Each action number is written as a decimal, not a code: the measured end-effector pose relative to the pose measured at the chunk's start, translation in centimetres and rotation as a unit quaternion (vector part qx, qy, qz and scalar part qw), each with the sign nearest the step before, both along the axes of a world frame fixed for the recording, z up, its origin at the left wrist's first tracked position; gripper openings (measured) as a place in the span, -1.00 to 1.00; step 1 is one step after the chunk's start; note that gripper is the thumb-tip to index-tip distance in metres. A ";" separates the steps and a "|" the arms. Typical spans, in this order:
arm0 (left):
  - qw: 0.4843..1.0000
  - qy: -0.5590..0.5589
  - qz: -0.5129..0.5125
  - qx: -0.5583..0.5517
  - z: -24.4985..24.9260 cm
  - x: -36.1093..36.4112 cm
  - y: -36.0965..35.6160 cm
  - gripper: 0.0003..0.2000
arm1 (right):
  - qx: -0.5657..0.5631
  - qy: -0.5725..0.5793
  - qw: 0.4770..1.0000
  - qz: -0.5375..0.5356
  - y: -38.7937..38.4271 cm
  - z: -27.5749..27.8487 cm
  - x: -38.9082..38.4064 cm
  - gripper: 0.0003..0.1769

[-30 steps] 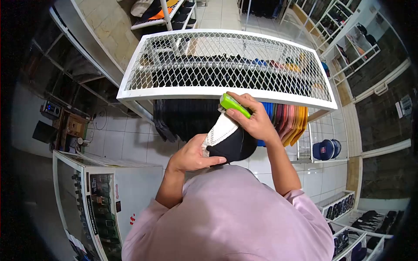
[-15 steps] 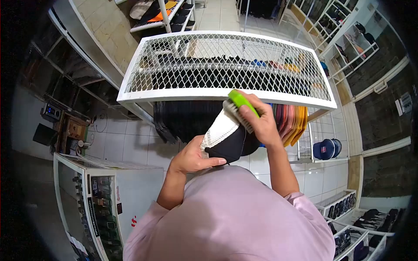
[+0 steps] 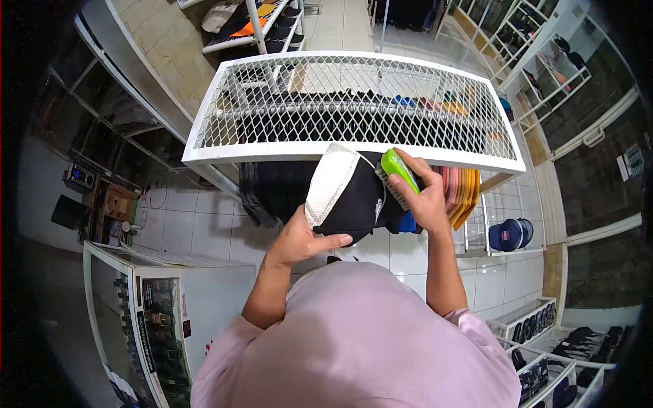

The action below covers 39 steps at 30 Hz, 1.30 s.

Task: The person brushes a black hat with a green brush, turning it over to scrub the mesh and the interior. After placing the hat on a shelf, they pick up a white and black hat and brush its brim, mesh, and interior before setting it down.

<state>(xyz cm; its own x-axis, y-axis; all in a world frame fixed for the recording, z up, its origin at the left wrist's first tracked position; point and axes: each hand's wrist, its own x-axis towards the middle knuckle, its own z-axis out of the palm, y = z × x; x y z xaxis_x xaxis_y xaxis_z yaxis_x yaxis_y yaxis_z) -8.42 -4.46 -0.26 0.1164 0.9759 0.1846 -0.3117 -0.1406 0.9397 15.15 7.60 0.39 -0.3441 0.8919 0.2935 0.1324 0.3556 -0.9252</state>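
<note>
My left hand (image 3: 299, 239) grips a black-and-white cap (image 3: 350, 197) near its lower left edge, thumb lying over the black part and fingers behind the white part. The white panel faces up on the left, and a thin light line runs along the cap's right side. In my right hand (image 3: 427, 197) is a bright green scrub brush (image 3: 400, 171), held by its back with pale bristles turned toward the cap. Its bristles are close to the cap's right edge. The cap is held up in front of my chest, before the mesh-topped rack.
A white rack with a wire mesh top (image 3: 354, 144) stands right ahead, dark clothes (image 3: 275, 187) and yellow ones (image 3: 466, 194) hanging under it. A glass display case (image 3: 160, 326) is at the left. On the right, a blue bucket-like container (image 3: 510, 233) sits on a low shelf.
The brush has moved off the white panel, right and slightly down, to the cap's right edge. The cap has turned so more of its black part shows. My left hand keeps its grip.
</note>
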 end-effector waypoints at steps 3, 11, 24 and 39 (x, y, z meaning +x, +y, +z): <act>0.993 -0.028 -0.036 -0.109 -0.3 -0.2 0.8 -0.58 | 0.025 -0.054 0.998 -0.008 -1.2 2.3 -0.6 -0.38; 0.997 -0.029 -0.024 -0.062 -1.0 0.4 0.3 -0.64 | 0.284 -0.088 0.954 0.047 -4.5 2.3 -3.1 -0.20; 0.992 0.007 -0.054 -0.113 -1.2 0.2 -0.2 -0.64 | 0.298 -0.140 0.942 -0.070 -1.8 2.4 -5.0 -0.30; 0.988 -0.113 -0.042 -0.097 -2.2 0.5 0.0 -0.57 | 0.330 -0.130 0.932 -0.079 -3.4 2.4 -4.4 -0.22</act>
<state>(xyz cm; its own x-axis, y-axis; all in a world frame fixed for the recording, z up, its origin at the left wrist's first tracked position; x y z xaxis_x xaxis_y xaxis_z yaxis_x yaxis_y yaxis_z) -7.87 -4.50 -2.47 0.1748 0.9843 0.0265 -0.5198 0.0694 0.8515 10.75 4.15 2.79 -0.3595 0.5921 0.7212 0.4206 0.7928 -0.4411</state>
